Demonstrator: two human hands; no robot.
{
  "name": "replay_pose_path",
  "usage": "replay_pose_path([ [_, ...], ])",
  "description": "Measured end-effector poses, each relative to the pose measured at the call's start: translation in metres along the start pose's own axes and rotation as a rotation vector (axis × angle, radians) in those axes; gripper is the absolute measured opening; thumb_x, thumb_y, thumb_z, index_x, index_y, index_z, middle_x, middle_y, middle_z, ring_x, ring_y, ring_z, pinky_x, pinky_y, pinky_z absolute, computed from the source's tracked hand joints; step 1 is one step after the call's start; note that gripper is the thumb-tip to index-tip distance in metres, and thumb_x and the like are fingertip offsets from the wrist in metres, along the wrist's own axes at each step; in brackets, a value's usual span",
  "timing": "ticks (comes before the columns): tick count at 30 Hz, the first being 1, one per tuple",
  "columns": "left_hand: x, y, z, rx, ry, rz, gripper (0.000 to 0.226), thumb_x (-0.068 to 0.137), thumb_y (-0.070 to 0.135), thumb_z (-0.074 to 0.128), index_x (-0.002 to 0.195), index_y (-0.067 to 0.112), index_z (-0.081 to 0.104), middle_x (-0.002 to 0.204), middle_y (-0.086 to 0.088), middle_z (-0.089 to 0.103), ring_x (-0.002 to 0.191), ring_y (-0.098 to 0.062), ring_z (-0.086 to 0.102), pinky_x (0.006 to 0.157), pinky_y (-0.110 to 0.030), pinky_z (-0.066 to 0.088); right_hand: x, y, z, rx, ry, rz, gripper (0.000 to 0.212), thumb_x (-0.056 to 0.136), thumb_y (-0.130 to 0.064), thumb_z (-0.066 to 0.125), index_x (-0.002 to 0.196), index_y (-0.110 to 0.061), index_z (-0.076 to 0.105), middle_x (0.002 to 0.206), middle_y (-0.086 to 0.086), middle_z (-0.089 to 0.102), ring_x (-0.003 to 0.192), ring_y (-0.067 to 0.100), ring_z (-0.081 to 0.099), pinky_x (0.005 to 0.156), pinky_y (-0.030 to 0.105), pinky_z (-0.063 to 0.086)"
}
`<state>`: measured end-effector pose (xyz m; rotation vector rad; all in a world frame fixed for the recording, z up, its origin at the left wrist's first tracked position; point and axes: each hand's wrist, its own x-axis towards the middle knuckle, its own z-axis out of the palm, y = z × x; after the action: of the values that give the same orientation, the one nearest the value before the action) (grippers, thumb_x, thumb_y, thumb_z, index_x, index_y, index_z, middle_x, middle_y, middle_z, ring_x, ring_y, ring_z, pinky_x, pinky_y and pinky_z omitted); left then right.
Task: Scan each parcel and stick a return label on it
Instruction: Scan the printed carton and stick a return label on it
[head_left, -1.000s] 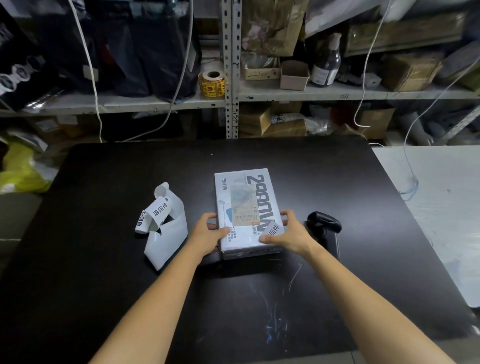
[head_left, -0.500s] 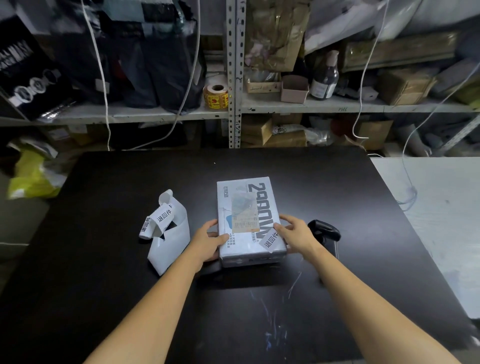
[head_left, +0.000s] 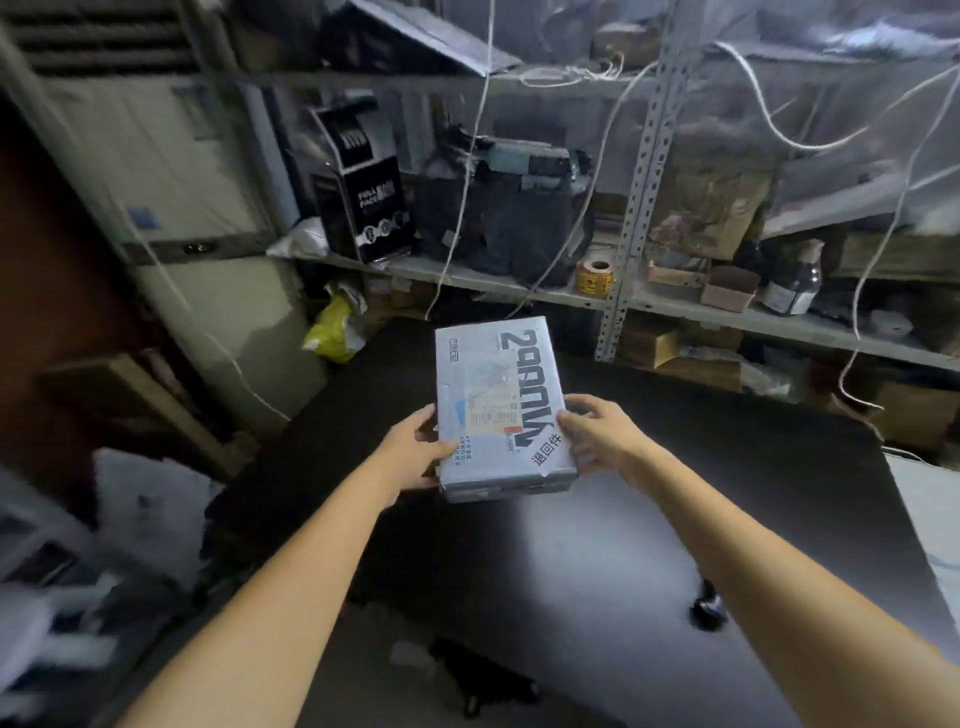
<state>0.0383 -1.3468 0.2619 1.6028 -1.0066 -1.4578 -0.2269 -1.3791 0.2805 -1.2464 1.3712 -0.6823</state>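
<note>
Two bare forearms reach out over the black worktop (head_left: 597, 551), whose smooth matte surface shows a pale sheen. Close to its right edge, just beside the right forearm, lies a small, dark, rounded object (head_left: 707, 613), too blurred to name. Further out, over the far left part of the worktop, both hands hold a flat rectangular parcel (head_left: 498, 374) that looks lifted clear of the surface. It is wrapped in glossy, slightly creased grey-white plastic film with large dark lettering. The left hand (head_left: 415, 454) grips its left side, thumb lying on the top face and fingers curled beneath. The right hand (head_left: 602, 441) grips the right side, fingers bent round the edge. A pale printed shipping label (head_left: 491, 410) lies flat in the middle of the top face. A white return label (head_left: 545, 452) with black characters sits askew at the near right corner, just beside the right thumb. Beyond the worktop's far edge stands a grey metal shelf (head_left: 519, 288) on a perforated steel upright (head_left: 641, 197). It carries a tall black printed carton (head_left: 363, 202), a yellow sticker roll (head_left: 595, 275), a small open cardboard box (head_left: 727, 293) and a dark bottle (head_left: 795, 283). White cords (head_left: 467, 171) hang loosely in front.
</note>
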Motion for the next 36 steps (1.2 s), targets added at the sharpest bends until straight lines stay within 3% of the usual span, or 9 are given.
replay_pose_path([
  [3,-0.052,-0.009,-0.059,-0.053,0.166,0.028,0.085,0.085,0.011,0.074,0.151,0.034,0.026,0.142,-0.007,0.046,0.105,-0.02,0.063,0.06,-0.033,0.059,-0.013,-0.031,0.057,-0.029,-0.123,-0.069,0.017,0.096,-0.022,0.059,0.111,-0.026,0.063,0.084,-0.001,0.077,0.076,0.018,0.074,0.063,0.035,0.058],
  [7,-0.128,-0.043,-0.147,-0.077,0.397,0.07,0.087,0.084,0.015,0.076,0.151,0.035,0.026,0.152,-0.007,0.035,0.106,-0.016,0.059,0.071,-0.039,0.06,-0.033,-0.064,0.16,-0.097,-0.288,-0.137,0.036,0.093,-0.022,0.066,0.129,-0.023,0.058,0.092,0.003,0.076,0.074,0.018,0.075,0.055,0.035,0.058],
  [10,-0.194,-0.079,-0.215,-0.075,0.55,0.047,0.085,0.084,0.018,0.076,0.151,0.036,0.027,0.155,-0.001,0.032,0.1,-0.011,0.054,0.06,-0.032,0.051,-0.059,-0.078,0.25,-0.136,-0.433,-0.16,0.049,0.094,-0.023,0.066,0.139,-0.02,0.049,0.098,0.006,0.074,0.078,0.022,0.075,0.06,0.041,0.062],
  [14,-0.283,-0.135,-0.301,-0.099,0.702,-0.001,0.087,0.081,0.023,0.079,0.15,0.036,0.028,0.149,0.005,0.041,0.114,-0.017,0.055,0.09,-0.043,0.051,-0.106,-0.089,0.371,-0.204,-0.589,-0.187,0.045,0.095,-0.024,0.065,0.138,-0.021,0.051,0.091,0.001,0.073,0.071,0.016,0.074,0.057,0.037,0.061],
  [18,-0.369,-0.188,-0.373,-0.095,0.798,-0.063,0.086,0.082,0.021,0.078,0.152,0.03,0.027,0.123,0.018,0.049,0.097,-0.01,0.061,0.072,-0.036,0.057,-0.157,-0.086,0.489,-0.224,-0.687,-0.167,0.043,0.097,-0.018,0.062,0.138,-0.024,0.051,0.085,-0.001,0.071,0.06,0.011,0.072,0.047,0.028,0.056],
  [22,-0.442,-0.249,-0.442,-0.164,0.823,-0.154,0.088,0.082,0.017,0.077,0.152,0.033,0.026,0.137,0.008,0.05,0.098,-0.007,0.06,0.063,-0.029,0.053,-0.206,-0.072,0.604,-0.315,-0.738,-0.131,0.044,0.096,-0.018,0.063,0.136,-0.029,0.05,0.094,0.003,0.07,0.077,0.017,0.072,0.061,0.034,0.062],
  [28,-0.497,-0.32,-0.5,-0.275,0.852,-0.219,0.089,0.083,0.014,0.076,0.152,0.037,0.024,0.143,0.002,0.05,0.102,-0.013,0.06,0.056,-0.03,0.048,-0.242,-0.042,0.712,-0.397,-0.777,-0.111,0.037,0.095,-0.014,0.061,0.13,-0.026,0.054,0.092,0.003,0.068,0.068,0.012,0.071,0.047,0.026,0.055],
  [32,-0.506,-0.369,-0.531,-0.329,0.874,-0.253,0.089,0.082,0.013,0.076,0.15,0.038,0.026,0.143,-0.002,0.05,0.109,-0.025,0.064,0.083,-0.049,0.057,-0.244,-0.02,0.77,-0.477,-0.842,-0.135,0.021,0.097,-0.012,0.057,0.114,-0.024,0.06,0.114,0.011,0.067,0.093,0.026,0.07,0.072,0.042,0.062],
  [36,-0.495,-0.405,-0.554,-0.36,0.865,-0.288,0.089,0.083,0.011,0.075,0.151,0.036,0.023,0.14,-0.001,0.052,0.106,-0.02,0.063,0.089,-0.051,0.055,-0.222,0.007,0.814,-0.501,-0.909,-0.124,0.047,0.096,-0.012,0.06,0.141,-0.017,0.047,0.135,0.014,0.057,0.116,0.036,0.061,0.091,0.053,0.055],
])
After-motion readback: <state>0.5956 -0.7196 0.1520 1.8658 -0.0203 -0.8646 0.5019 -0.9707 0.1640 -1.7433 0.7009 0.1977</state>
